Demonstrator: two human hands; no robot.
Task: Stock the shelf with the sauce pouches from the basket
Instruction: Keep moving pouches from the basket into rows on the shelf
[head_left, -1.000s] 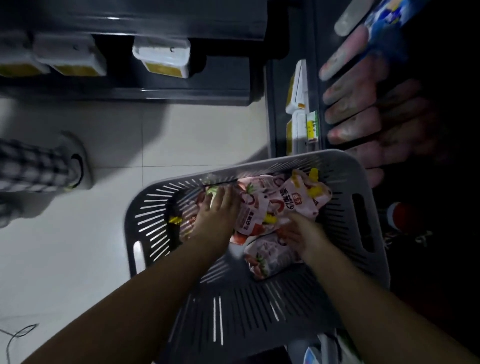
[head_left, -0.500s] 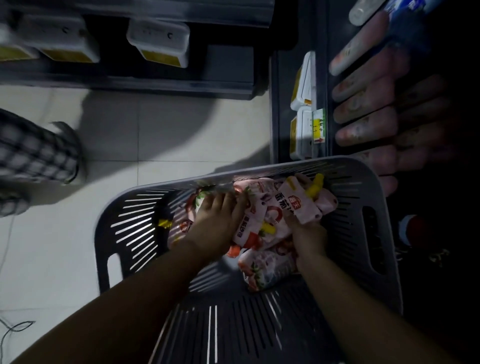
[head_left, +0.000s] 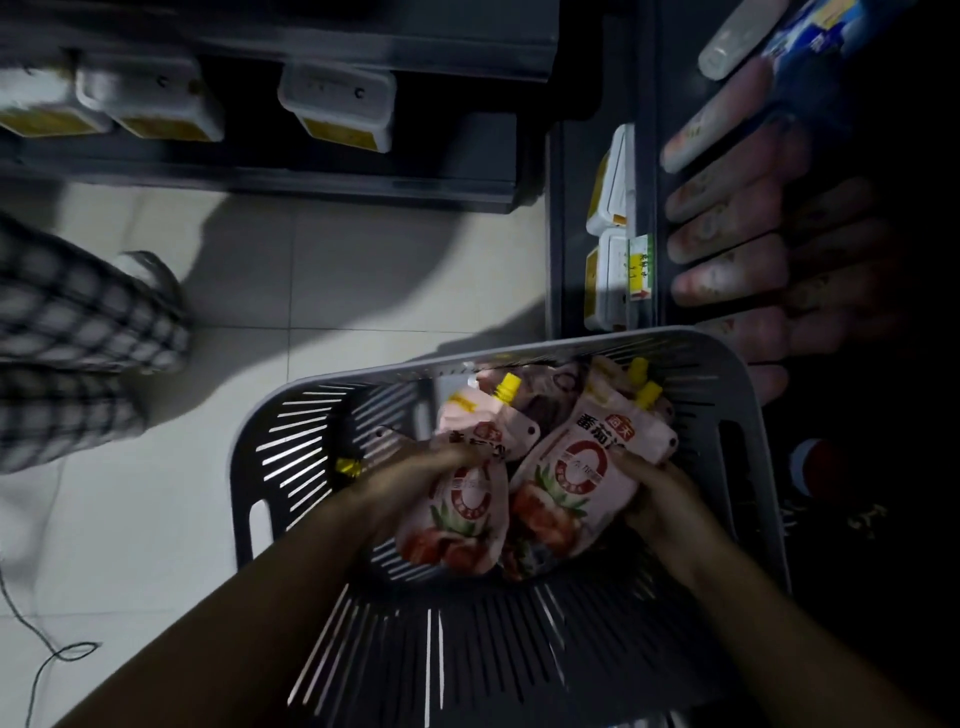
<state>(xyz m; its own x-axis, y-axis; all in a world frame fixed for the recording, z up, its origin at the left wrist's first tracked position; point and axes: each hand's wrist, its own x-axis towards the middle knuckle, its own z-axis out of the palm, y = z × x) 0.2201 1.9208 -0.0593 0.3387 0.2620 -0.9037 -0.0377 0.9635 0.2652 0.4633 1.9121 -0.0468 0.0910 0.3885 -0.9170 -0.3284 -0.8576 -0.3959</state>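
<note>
A grey slotted basket (head_left: 291, 467) sits low in front of me with pink sauce pouches inside. My left hand (head_left: 410, 488) grips one pink pouch with a yellow cap (head_left: 470, 493) by its left edge. My right hand (head_left: 657, 493) holds a second pink pouch (head_left: 582, 483) by its right side. Both pouches are lifted upright, side by side, above other pouches (head_left: 540, 395) lying at the basket's far end. The dark shelf (head_left: 647, 171) on the right carries a row of pink pouches (head_left: 727, 260) lying flat.
White tubs with yellow labels (head_left: 337, 104) stand on a low shelf across the aisle. More tubs (head_left: 610, 260) sit at the near shelf's end. A person's checked trouser leg and shoe (head_left: 78, 332) stand on the tiled floor at left. A thin cable (head_left: 47, 649) lies bottom left.
Both hands went from rummaging flat in the pile to each raising a pouch upright. The view and basket shifted slightly right.
</note>
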